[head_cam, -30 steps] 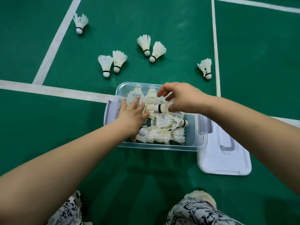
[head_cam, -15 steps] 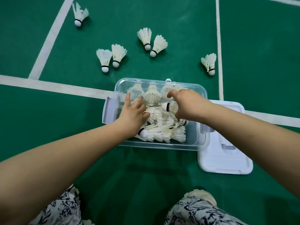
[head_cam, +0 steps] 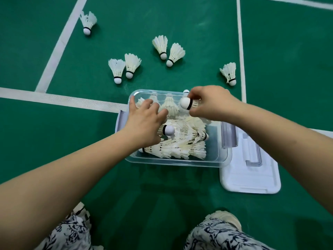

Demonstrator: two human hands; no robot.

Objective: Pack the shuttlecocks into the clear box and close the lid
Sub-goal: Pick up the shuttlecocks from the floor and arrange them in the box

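The clear box (head_cam: 219, 152) sits on the green floor, holding several white shuttlecocks (head_cam: 182, 148) in a loose pile. My right hand (head_cam: 210, 103) hovers over the box's far right corner and pinches a shuttlecock (head_cam: 187, 103) by its cork end. My left hand (head_cam: 144, 121) reaches into the left side of the box with spread fingers resting on the shuttlecocks there. The white lid (head_cam: 252, 174) lies flat on the floor at the box's right.
Several loose shuttlecocks lie on the floor beyond the box: one far left (head_cam: 87, 22), a pair (head_cam: 124, 69), another pair (head_cam: 168, 50), and one at the right (head_cam: 229, 73). White court lines cross the floor. My knees and a shoe (head_cam: 225, 219) are at the bottom.
My right hand has moved toward the box's far edge, still holding its shuttlecock. My left hand has shifted slightly farther along the left side of the box.
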